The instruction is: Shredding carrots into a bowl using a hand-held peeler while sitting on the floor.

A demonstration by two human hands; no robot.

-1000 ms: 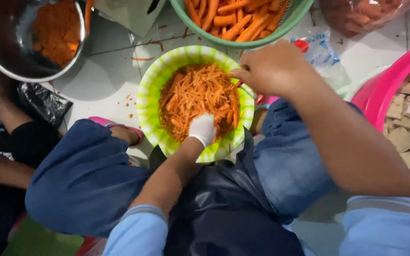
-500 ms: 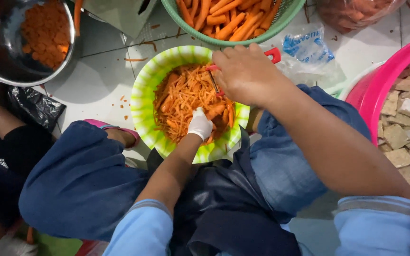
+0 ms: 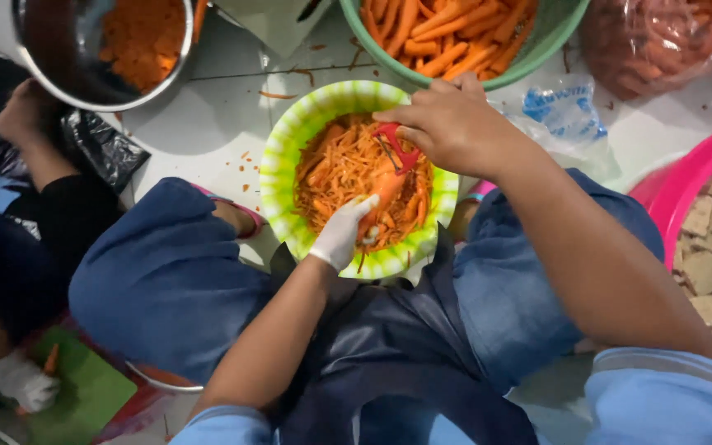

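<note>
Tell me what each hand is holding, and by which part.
The gloved left hand grips a carrot by its lower end, over the green bowl. The bare right hand holds a red peeler by its handle, blade against the carrot.

Green bowl (image 3: pixel 278 177): hemmed by teal basket (image 3: pixel 554 41) behind, steel pot (image 3: pixel 43 74) far-left, pink tub (image 3: pixel 669 194) right, knees either side. Open tiled floor (image 3: pixel 208 115) between pot and bowl.

White glove on left hand (image 3: pixel 341 235); blue sleeves, jeans.
</note>
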